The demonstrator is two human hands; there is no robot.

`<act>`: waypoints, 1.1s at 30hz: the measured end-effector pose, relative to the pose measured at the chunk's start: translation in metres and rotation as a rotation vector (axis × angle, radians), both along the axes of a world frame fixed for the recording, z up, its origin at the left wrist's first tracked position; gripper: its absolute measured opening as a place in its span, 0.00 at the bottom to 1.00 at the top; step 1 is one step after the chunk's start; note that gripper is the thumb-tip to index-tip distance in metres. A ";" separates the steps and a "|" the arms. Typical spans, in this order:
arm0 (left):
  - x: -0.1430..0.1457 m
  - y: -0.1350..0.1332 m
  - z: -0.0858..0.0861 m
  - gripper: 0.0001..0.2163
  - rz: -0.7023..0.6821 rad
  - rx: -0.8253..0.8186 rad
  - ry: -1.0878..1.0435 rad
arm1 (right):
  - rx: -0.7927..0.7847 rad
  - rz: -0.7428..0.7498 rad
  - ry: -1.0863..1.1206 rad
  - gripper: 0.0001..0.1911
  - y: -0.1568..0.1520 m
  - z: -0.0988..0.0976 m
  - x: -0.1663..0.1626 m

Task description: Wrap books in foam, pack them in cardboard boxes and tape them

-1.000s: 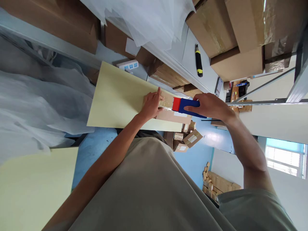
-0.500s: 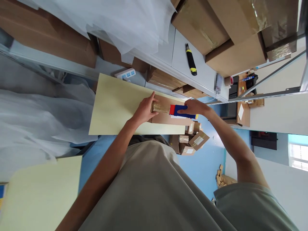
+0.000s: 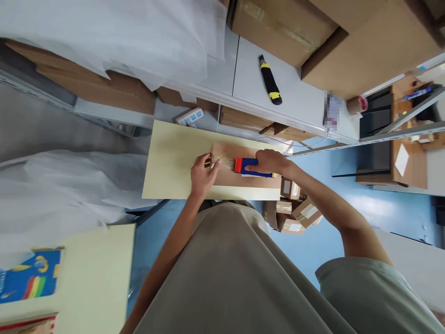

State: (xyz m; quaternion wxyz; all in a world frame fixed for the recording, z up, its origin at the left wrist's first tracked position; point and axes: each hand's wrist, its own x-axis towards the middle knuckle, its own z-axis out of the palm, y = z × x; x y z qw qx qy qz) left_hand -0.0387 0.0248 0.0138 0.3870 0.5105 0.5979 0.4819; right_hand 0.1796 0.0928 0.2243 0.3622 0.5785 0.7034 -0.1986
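Observation:
A long brown cardboard box [image 3: 229, 178] lies on the cream-coloured table [image 3: 174, 157], with shiny clear tape [image 3: 225, 162] along its top. My left hand [image 3: 203, 174] is at the box's left end, thumb on the taped top and fingers bent at the end edge. In my right hand [image 3: 269, 162] is a blue tape dispenser [image 3: 248, 166] with a red front end, held over the box's top. My fingers wrap round its body and hide part of it. Whether the dispenser touches the box I cannot tell.
A black-and-yellow utility knife [image 3: 270, 81] lies on the grey shelf [image 3: 250, 60] near large cartons [image 3: 285, 32]. A tape roll [image 3: 357, 105] stands at the shelf's right end. Small boxes [image 3: 292, 213] are piled beyond the table's right edge. White wrapping sheets [image 3: 69, 181] hang at left.
My left hand has turned, its thumb now over the taped top and its fingers curled at the box's end. The dispenser remains in my right hand over the box. The camera view has shifted.

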 end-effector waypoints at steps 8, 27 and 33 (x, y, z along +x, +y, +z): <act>0.023 -0.001 -0.001 0.23 0.234 -0.046 0.038 | 0.042 -0.007 0.203 0.34 -0.008 -0.015 0.031; 0.019 -0.002 -0.002 0.22 0.276 -0.074 0.366 | -0.026 -0.084 0.507 0.36 -0.031 0.053 0.264; 0.021 -0.001 -0.002 0.22 0.266 -0.056 0.409 | -0.005 -0.132 0.409 0.35 -0.039 0.022 0.305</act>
